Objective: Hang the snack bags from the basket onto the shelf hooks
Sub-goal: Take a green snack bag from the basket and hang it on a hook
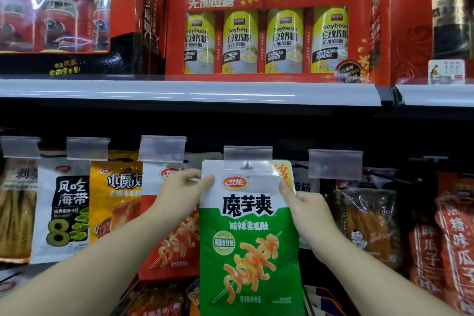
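Note:
A green and white snack bag [250, 241] hangs upright in the middle of the view, its top hole at a shelf hook [247, 165] behind a clear label holder [247, 158]. My left hand [179, 194] pinches the bag's upper left edge. On the opposite side, my right hand [305, 209] grips the upper right edge. Whether the hole sits fully over the hook is hidden by the label holder. The basket is out of view.
Other snack bags hang on neighbouring hooks: a red and white one [169, 246] just left, a yellow one [115, 192], a seaweed one [68, 209], dark and red packs [369, 215] to the right. A shelf edge [189, 92] above carries red soybean powder gift boxes [269, 20].

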A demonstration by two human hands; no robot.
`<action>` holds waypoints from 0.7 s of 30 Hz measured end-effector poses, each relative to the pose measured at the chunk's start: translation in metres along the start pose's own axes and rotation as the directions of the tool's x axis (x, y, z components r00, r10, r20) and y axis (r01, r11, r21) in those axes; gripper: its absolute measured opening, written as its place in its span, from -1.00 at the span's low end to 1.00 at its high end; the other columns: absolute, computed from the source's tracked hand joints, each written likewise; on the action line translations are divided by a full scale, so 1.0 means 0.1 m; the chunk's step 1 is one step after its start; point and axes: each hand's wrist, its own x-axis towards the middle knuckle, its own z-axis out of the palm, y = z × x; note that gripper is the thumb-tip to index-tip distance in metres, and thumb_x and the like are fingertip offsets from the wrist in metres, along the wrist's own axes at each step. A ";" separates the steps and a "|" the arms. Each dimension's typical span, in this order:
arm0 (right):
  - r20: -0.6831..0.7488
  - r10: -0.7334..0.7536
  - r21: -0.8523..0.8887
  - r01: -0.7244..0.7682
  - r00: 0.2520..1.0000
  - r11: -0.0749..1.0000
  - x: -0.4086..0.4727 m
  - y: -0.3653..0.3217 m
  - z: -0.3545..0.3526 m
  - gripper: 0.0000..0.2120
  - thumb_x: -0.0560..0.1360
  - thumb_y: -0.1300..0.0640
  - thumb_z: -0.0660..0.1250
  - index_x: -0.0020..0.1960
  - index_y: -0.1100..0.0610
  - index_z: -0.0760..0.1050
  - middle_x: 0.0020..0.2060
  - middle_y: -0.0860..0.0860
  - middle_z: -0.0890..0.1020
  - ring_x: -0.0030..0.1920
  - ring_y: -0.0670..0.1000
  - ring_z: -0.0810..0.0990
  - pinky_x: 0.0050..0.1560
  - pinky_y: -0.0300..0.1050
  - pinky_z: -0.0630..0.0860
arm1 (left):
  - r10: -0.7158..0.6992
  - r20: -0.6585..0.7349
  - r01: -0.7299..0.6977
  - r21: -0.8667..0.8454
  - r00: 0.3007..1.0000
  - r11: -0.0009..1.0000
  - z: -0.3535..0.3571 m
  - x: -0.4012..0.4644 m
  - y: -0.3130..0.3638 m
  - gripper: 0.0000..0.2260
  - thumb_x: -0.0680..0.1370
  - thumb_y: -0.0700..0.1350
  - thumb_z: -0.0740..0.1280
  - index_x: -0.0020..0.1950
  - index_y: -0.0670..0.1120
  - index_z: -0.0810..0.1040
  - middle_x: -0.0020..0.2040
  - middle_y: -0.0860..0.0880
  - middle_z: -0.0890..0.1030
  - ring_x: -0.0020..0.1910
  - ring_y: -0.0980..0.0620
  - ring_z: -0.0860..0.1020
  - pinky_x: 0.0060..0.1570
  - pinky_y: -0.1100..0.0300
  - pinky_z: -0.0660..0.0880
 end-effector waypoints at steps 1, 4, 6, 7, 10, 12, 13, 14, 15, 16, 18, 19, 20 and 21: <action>-0.003 0.014 -0.009 -0.014 1.000 1.000 0.01 0.02 0.01 -0.43 0.52 -0.20 0.22 -0.48 0.08 0.08 -0.59 -0.06 0.14 -0.56 -0.07 0.12 -0.43 -0.16 0.08 | -0.002 -0.009 0.002 0.017 1.000 1.000 0.02 0.02 -0.01 -0.87 0.56 -0.02 0.33 -0.10 -0.01 0.64 -0.17 -0.01 0.72 -0.12 -0.03 0.67 0.03 -0.07 0.58; -0.027 0.054 -0.067 -0.055 0.998 0.996 0.09 0.06 0.02 -0.46 0.52 -0.21 0.20 -0.44 0.09 0.11 -0.55 -0.03 0.18 -0.52 -0.04 0.16 -0.42 -0.14 0.11 | 0.000 -0.051 0.003 0.052 0.999 0.999 0.08 0.09 -0.03 -0.87 0.56 -0.03 0.33 -0.15 -0.01 0.60 -0.18 -0.03 0.69 -0.21 0.01 0.64 -0.08 0.08 0.58; -0.029 0.073 -0.118 -0.076 0.997 0.990 0.16 0.08 0.04 -0.47 0.53 -0.22 0.18 -0.42 0.09 0.11 -0.54 -0.02 0.20 -0.50 -0.02 0.18 -0.41 -0.13 0.11 | -0.004 -0.070 0.012 0.109 0.998 0.994 0.13 0.14 -0.03 -0.86 0.57 -0.01 0.32 -0.15 -0.02 0.58 -0.22 -0.02 0.65 -0.31 0.07 0.56 -0.26 0.22 0.51; -0.030 0.083 -0.138 -0.087 0.996 0.987 0.20 0.09 0.05 -0.47 0.54 -0.22 0.17 -0.42 0.10 0.11 -0.53 -0.02 0.20 -0.50 -0.01 0.18 -0.41 -0.12 0.10 | -0.012 -0.080 0.023 0.131 0.997 0.991 0.15 0.18 -0.05 -0.85 0.57 0.00 0.32 -0.13 -0.03 0.58 -0.21 -0.02 0.64 -0.30 0.07 0.55 -0.30 0.24 0.47; -0.035 0.138 -0.178 -0.142 0.990 0.974 0.33 0.12 0.10 -0.46 0.54 -0.23 0.17 -0.43 0.08 0.10 -0.54 -0.02 0.18 -0.48 0.03 0.17 -0.37 -0.10 0.08 | -0.061 -0.123 0.080 0.153 0.991 0.985 0.20 0.32 -0.14 -0.79 0.54 0.04 0.33 -0.04 -0.09 0.60 -0.11 -0.04 0.64 -0.14 -0.01 0.58 -0.20 0.19 0.46; -0.036 0.169 -0.201 -0.173 0.985 0.964 0.41 0.16 0.14 -0.45 0.54 -0.22 0.18 -0.45 0.08 0.10 -0.55 -0.02 0.19 -0.47 0.03 0.18 -0.35 -0.10 0.10 | -0.089 -0.153 0.115 0.168 0.984 0.979 0.25 0.39 -0.20 -0.78 0.53 0.05 0.34 -0.04 -0.09 0.59 -0.10 -0.04 0.64 -0.12 -0.03 0.56 -0.15 0.18 0.45; -0.039 0.179 -0.203 -0.183 0.983 0.962 0.45 0.18 0.16 -0.45 0.54 -0.21 0.20 -0.46 0.08 0.11 -0.55 -0.02 0.20 -0.48 0.03 0.19 -0.36 -0.10 0.10 | -0.099 -0.160 0.127 0.175 0.982 0.976 0.28 0.42 -0.23 -0.79 0.54 0.05 0.34 -0.06 -0.09 0.57 -0.10 -0.03 0.62 -0.11 -0.03 0.54 -0.12 0.18 0.43; -0.041 0.184 -0.201 -0.189 0.982 0.961 0.49 0.20 0.18 -0.45 0.54 -0.19 0.21 -0.46 0.09 0.12 -0.55 -0.01 0.22 -0.49 0.03 0.20 -0.39 -0.10 0.09 | -0.107 -0.166 0.138 0.184 0.980 0.973 0.30 0.44 -0.24 -0.81 0.54 0.04 0.34 -0.07 -0.08 0.54 -0.10 -0.02 0.60 -0.11 -0.03 0.52 -0.09 0.19 0.40; -0.041 0.187 -0.194 -0.191 0.982 0.962 0.51 0.23 0.20 -0.45 0.54 -0.18 0.22 -0.47 0.09 0.13 -0.56 -0.01 0.23 -0.50 0.03 0.21 -0.41 -0.11 0.09 | -0.112 -0.168 0.145 0.196 0.979 0.970 0.32 0.45 -0.26 -0.81 0.55 0.04 0.33 -0.08 -0.07 0.52 -0.11 -0.01 0.58 -0.10 -0.02 0.51 -0.08 0.21 0.38; -0.040 0.187 -0.187 -0.192 0.981 0.964 0.53 0.25 0.21 -0.45 0.54 -0.18 0.23 -0.47 0.09 0.13 -0.56 -0.01 0.23 -0.50 0.03 0.21 -0.41 -0.11 0.09 | -0.110 -0.165 0.144 0.216 0.980 0.966 0.32 0.45 -0.28 -0.81 0.54 0.06 0.33 -0.08 -0.06 0.52 -0.10 -0.01 0.58 -0.10 0.00 0.51 -0.09 0.21 0.38; -0.038 0.184 -0.170 -0.188 0.982 0.967 0.54 0.30 0.22 -0.47 0.53 -0.17 0.24 -0.45 0.10 0.15 -0.55 0.00 0.24 -0.49 0.03 0.23 -0.41 -0.11 0.10 | -0.100 -0.159 0.139 0.254 0.982 0.957 0.31 0.45 -0.34 -0.78 0.53 0.09 0.33 -0.05 -0.05 0.57 -0.09 0.01 0.62 -0.10 0.02 0.55 -0.12 0.20 0.42; -0.043 0.176 -0.171 -0.181 0.983 0.969 0.52 0.32 0.22 -0.49 0.53 -0.16 0.26 -0.42 0.11 0.18 -0.53 0.00 0.26 -0.47 0.03 0.25 -0.39 -0.10 0.12 | -0.096 -0.156 0.136 0.270 0.983 0.953 0.29 0.44 -0.36 -0.78 0.52 0.10 0.35 -0.02 -0.04 0.59 -0.09 0.01 0.64 -0.11 0.03 0.57 -0.13 0.20 0.45; -0.051 0.164 -0.181 -0.171 0.985 0.969 0.49 0.34 0.21 -0.54 0.52 -0.14 0.28 -0.37 0.11 0.23 -0.50 -0.01 0.30 -0.43 0.03 0.30 -0.37 -0.10 0.16 | -0.092 -0.148 0.132 0.288 0.985 0.948 0.26 0.42 -0.37 -0.80 0.52 0.09 0.36 -0.01 -0.02 0.59 -0.11 0.03 0.64 -0.13 0.04 0.59 -0.16 0.19 0.49; -0.066 0.156 -0.188 -0.166 0.985 0.968 0.44 0.35 0.20 -0.61 0.51 -0.13 0.31 -0.28 0.12 0.29 -0.45 -0.02 0.36 -0.38 0.02 0.36 -0.33 -0.11 0.22 | -0.088 -0.137 0.128 0.314 0.987 0.941 0.23 0.38 -0.38 -0.84 0.51 0.08 0.36 -0.03 0.02 0.58 -0.13 0.05 0.63 -0.17 0.05 0.60 -0.21 0.20 0.52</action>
